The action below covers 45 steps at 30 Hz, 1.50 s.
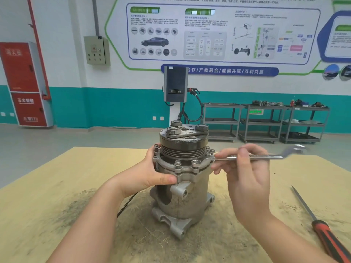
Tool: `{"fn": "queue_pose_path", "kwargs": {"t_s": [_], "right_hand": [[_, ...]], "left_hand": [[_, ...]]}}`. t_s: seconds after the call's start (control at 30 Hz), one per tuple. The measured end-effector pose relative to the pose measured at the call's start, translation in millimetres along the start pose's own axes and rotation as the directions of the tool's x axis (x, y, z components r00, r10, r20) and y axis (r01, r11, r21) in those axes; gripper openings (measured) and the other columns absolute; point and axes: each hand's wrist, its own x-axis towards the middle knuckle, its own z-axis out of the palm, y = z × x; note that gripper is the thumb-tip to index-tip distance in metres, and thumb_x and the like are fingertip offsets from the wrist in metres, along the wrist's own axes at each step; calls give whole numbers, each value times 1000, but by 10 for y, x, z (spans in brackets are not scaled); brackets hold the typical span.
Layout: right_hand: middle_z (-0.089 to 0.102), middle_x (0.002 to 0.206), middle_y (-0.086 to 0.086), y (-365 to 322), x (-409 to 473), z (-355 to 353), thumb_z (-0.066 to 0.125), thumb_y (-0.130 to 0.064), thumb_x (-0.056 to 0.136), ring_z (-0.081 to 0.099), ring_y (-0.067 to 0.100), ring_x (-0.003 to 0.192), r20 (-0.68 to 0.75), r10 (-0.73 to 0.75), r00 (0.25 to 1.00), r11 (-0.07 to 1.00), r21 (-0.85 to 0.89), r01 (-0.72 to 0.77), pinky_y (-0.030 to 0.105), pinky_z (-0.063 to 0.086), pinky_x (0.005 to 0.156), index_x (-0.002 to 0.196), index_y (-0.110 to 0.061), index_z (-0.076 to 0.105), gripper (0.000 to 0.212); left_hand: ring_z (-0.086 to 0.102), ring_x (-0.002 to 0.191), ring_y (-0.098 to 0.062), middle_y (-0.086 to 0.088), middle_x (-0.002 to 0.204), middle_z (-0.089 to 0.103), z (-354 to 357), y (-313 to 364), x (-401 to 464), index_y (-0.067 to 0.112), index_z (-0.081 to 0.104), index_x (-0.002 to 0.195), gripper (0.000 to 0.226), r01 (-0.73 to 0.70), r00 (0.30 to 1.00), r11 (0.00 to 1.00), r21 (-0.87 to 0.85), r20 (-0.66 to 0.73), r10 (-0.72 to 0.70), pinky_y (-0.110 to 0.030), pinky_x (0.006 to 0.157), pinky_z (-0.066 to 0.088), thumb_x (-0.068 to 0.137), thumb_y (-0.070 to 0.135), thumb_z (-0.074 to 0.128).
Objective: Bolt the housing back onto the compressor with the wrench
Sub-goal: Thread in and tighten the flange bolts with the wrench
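The compressor [182, 188] stands upright on its end near the middle of the desk [57, 196], its grooved pulley [182, 149] and clutch plate on top, with the hands on either side of it. The housing [180, 168] — a flanged aluminium ring just under the pulley — sits on the compressor body, and hex bolts [178, 162] stand up through the lugs around its rim. The left hand [152, 173] grips the compressor from the left, its fingers wrapped behind the flange and its thumb pressed across the front just below the housing. The right hand [245, 173] is to the right of the compressor at flange height, its thumb and fingers pinching the shank of a flat steel wrench [252, 157]. The wrench lies almost level, its near end at a bolt on the right side of the flange and its far, open end blurred beyond the hand. Whether the near end fully seats on the bolt head cannot be told. A thin black cable [126, 205] runs out from behind the left wrist across the desk. A screwdriver [322, 230] with a red and black handle lies on the desk well to the right — apart from both hands.
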Motion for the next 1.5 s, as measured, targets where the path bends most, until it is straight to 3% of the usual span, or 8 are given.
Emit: {"fn": "queue_pose_path", "kwargs": {"t_s": [0.23, 0.43, 0.6, 0.77, 0.97, 1.2, 1.37, 1.5], "right_hand": [[71, 89, 10, -20, -185, 202, 71, -10, 86, 67, 19, 85, 626, -349, 697, 479, -520, 707, 30, 56, 75, 89, -1, 72, 9], [68, 79, 2, -276, -51, 287, 41, -21, 100, 67, 19, 70, 85, -150, 985, 936, -310, 170, 29, 54, 64, 96, -30, 54, 15], [67, 64, 11, -209, 137, 141, 30, -2, 103, 57, 20, 47, -164, 382, 910, 922, 142, -361, 26, 47, 47, 98, -11, 43, 16], [65, 62, 11, -100, 206, 38, 31, -4, 102, 56, 19, 47, -127, 510, 851, 836, 305, -456, 24, 46, 47, 92, -8, 45, 18], [69, 77, 14, 47, -52, 28, 38, -24, 100, 64, 26, 57, -72, 83, 994, 988, 133, -73, 30, 52, 56, 96, -9, 42, 16], [66, 67, 12, -16, 213, -46, 32, -14, 104, 60, 23, 51, -37, 497, 867, 835, 293, -466, 27, 50, 50, 87, -8, 47, 24], [66, 76, 14, 123, -131, 74, 34, -15, 104, 63, 25, 59, -126, -7, 992, 996, 89, 19, 29, 51, 58, 97, -16, 48, 16], [64, 83, 9, 89, -311, 153, 45, -12, 96, 62, 19, 76, 410, -380, 829, 767, -362, 530, 28, 51, 69, 91, -13, 61, 17]], "left_hand": [[54, 129, -15, 3, 142, 54, 17, -15, 12, 30, 20, 149, 133, -22, 1000, 999, -38, -5, 22, -42, 113, 40, 41, 51, 95], [47, 135, -20, 1, 148, 47, 21, 20, 0, 31, 16, 150, 152, -1, 1000, 999, -37, -1, 1, -47, 119, 31, 25, 65, 94], [44, 138, -21, 2, 151, 44, 23, 21, 9, 34, 14, 151, 154, 8, 1000, 1000, -23, 9, -8, -46, 120, 29, 22, 69, 92], [46, 137, -20, 3, 148, 46, 29, 24, 9, 35, 17, 149, 151, 2, 1000, 999, -42, 17, -1, -46, 120, 30, 22, 67, 92], [46, 136, -17, 5, 147, 47, 15, 15, 5, 35, 19, 149, 150, -13, 1000, 999, -37, 22, 14, -46, 119, 31, 22, 69, 91], [44, 138, -20, 3, 150, 45, 22, 24, 0, 34, 14, 151, 157, -10, 1000, 1000, -21, 19, 10, -47, 120, 29, 18, 72, 89], [45, 138, -20, 3, 149, 46, 14, 14, 11, 34, 14, 151, 156, -14, 1000, 999, -33, 15, 14, -48, 119, 30, 21, 70, 91], [48, 136, -17, 5, 147, 49, 2, -23, 26, 35, 18, 150, 150, -34, 999, 998, -50, 14, 35, -47, 119, 31, 24, 67, 93]]}}
